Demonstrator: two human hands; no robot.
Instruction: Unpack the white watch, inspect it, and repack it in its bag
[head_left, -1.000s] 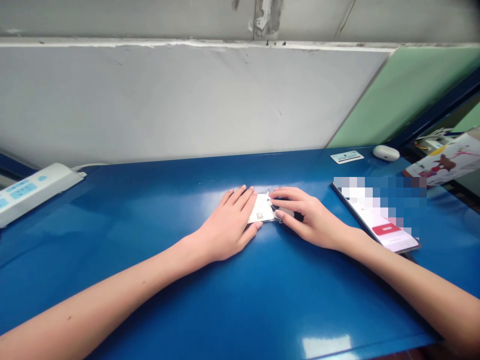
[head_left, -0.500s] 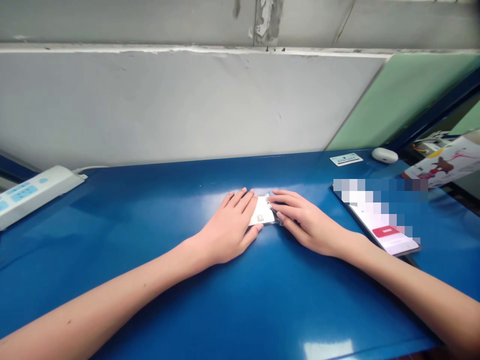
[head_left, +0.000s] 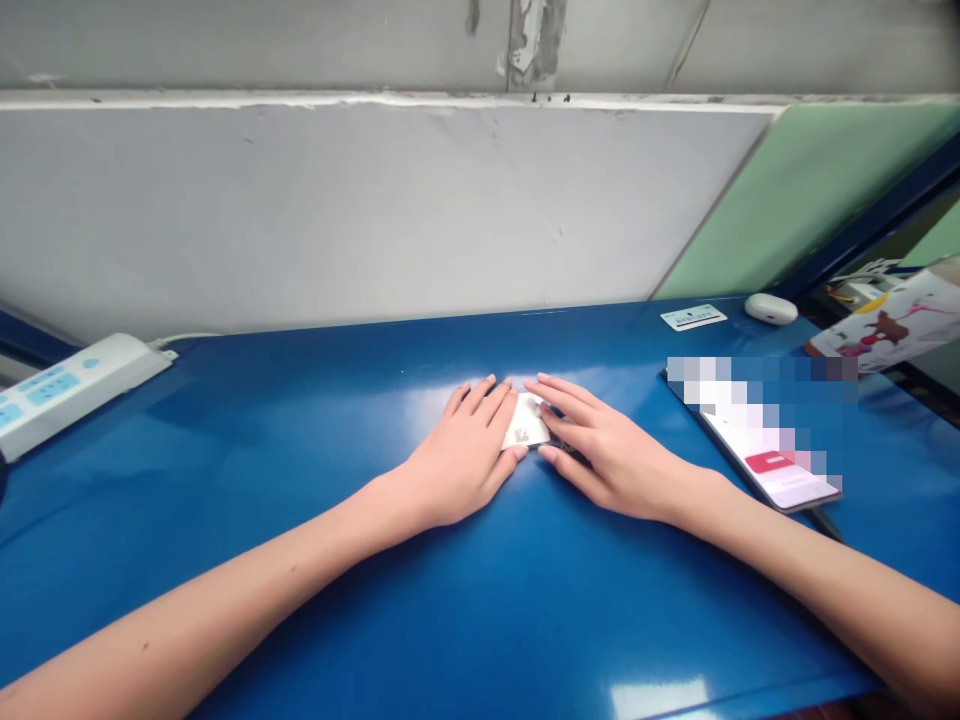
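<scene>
Flat on the blue table lies a small white card-like piece with a grey mark near its lower edge and a dark, shiny part at its right end. My left hand rests palm down over its left side, fingers stretched out, thumb along the near edge. From the right, my right hand reaches over the dark end with its fingers extended and slightly apart. Both hands cover much of the piece, so its full shape is hidden.
A phone with a lit, partly blurred screen stands to the right. Behind it are a white card and a white earbud case. A printed bag is at the far right, a power strip at the left.
My right hand has shifted slightly left over the piece; its fingers have spread and its thumb has come closer to my left thumb. The left hand has stayed in place.
</scene>
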